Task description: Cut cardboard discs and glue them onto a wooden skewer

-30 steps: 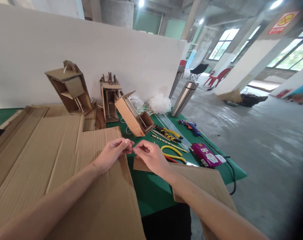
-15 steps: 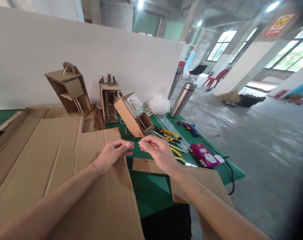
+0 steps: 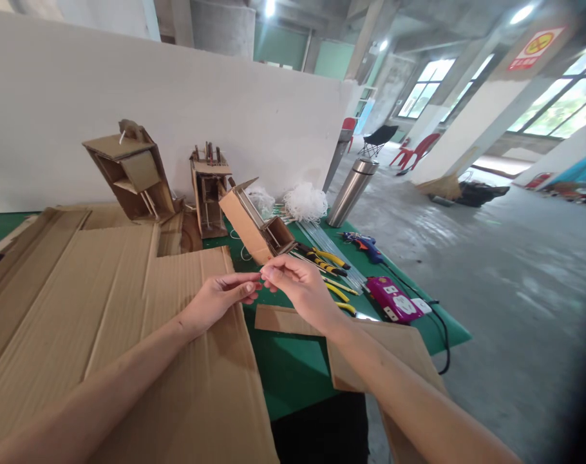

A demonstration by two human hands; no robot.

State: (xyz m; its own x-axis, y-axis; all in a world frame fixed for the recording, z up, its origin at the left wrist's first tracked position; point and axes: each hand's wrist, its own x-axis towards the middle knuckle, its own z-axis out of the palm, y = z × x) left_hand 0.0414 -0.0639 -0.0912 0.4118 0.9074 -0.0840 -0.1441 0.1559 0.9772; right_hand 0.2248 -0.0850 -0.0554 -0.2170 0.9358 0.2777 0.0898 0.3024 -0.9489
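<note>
The left hand (image 3: 221, 299) and right hand (image 3: 300, 287) are bare, with slender fingers. The left forearm (image 3: 123, 370) and right forearm (image 3: 394, 374) are bare too, slim and tapering towards the wrists; a small dark mark (image 3: 181, 323) shows by the left wrist

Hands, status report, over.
Left hand and right hand: fingertips meeting, anything in either grip too small to tell. Tilted box just beyond. Glue gun further right, clear of both.
</note>
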